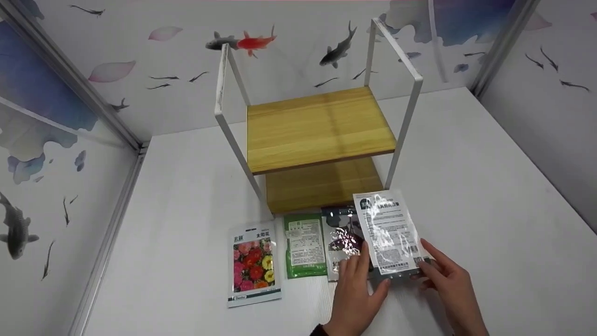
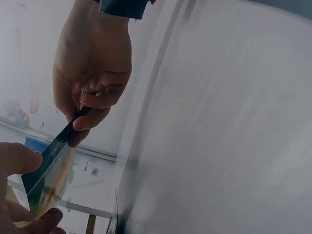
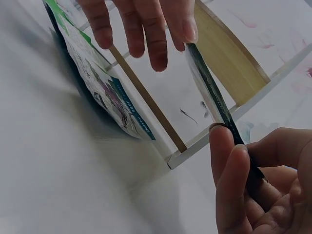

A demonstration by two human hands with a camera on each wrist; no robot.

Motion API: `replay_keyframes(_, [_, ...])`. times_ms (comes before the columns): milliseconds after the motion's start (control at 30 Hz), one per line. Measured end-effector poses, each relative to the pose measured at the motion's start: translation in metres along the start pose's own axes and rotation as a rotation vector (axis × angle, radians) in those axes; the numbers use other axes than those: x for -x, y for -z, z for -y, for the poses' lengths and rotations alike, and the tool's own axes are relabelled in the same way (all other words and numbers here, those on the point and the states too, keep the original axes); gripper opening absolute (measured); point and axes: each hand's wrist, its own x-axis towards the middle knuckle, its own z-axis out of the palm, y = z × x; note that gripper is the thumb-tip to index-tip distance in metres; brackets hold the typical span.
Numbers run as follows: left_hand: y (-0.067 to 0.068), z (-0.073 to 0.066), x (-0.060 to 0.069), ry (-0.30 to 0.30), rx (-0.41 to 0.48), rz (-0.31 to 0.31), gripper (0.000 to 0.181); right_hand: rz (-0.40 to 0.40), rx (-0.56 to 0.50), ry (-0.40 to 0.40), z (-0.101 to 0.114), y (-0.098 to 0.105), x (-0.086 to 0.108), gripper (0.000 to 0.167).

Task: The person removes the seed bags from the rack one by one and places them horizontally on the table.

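A seed packet (image 1: 387, 233) with a white printed back and a dark bottom band is held up, tilted, in front of the rack. My right hand (image 1: 450, 284) pinches its lower right corner between thumb and fingers, as the right wrist view shows of the packet (image 3: 209, 83) seen edge-on. My left hand (image 1: 357, 289) touches its left edge with fairly straight fingers. Beneath it, partly covered, lies a shiny packet (image 1: 343, 238) with a dark purple picture. To its left are a green packet (image 1: 305, 247), printed side up, and a flower-picture packet (image 1: 254, 266).
Behind the packets stands a white-framed rack with a wooden upper shelf (image 1: 317, 126) and a wooden lower shelf (image 1: 322, 184). The white table (image 1: 475, 163) meets walls printed with fish and petals at the back and sides.
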Motion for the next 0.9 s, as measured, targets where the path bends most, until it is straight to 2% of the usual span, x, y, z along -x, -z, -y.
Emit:
replay_keyframes(267, [-0.002,-0.002,-0.001,0.168,0.28,0.202,0.075,0.006,0.028,-0.018,-0.006,0.008,-0.003,0.054])
replay_keyframes(400, [-0.001,-0.004,-0.001,0.194,0.362,0.241,0.075,0.006,0.082,-0.041,-0.009,0.01,-0.005,0.057])
replay_keyframes(567, [-0.001,-0.004,-0.002,0.231,0.483,0.291,0.075,0.002,0.172,-0.03,-0.011,0.012,-0.007,0.059])
replay_keyframes(900, [-0.004,-0.003,-0.002,0.403,0.771,0.346,0.07,-0.004,0.237,-0.043,-0.021,0.012,-0.011,0.055])
